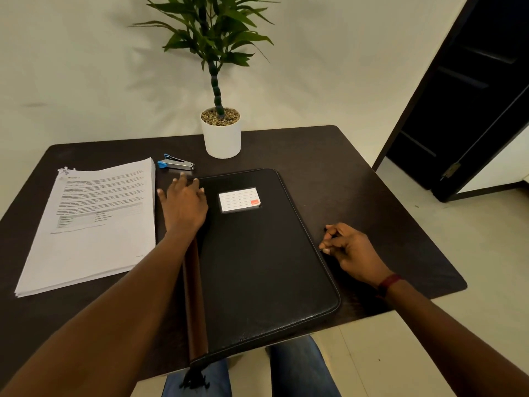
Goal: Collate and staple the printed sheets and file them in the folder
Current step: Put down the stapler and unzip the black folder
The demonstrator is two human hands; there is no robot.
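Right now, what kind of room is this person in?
Probably an office or study: a dark desk holds a stack of printed sheets, a stapler and a black zip folder.

Closed black folder (266,262); stapled sheets (94,222) left, stapler (176,165) behind.

— Where does the one view sit?
— On the person's head, above and behind the left hand (183,204) and right hand (350,250), close.
— Facing?
— Forward and down, across the table (343,167) to the wall (86,67) beyond the hands.

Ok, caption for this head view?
Left hand rests on closed folder, right hand at its edge; sheets, stapler beside.
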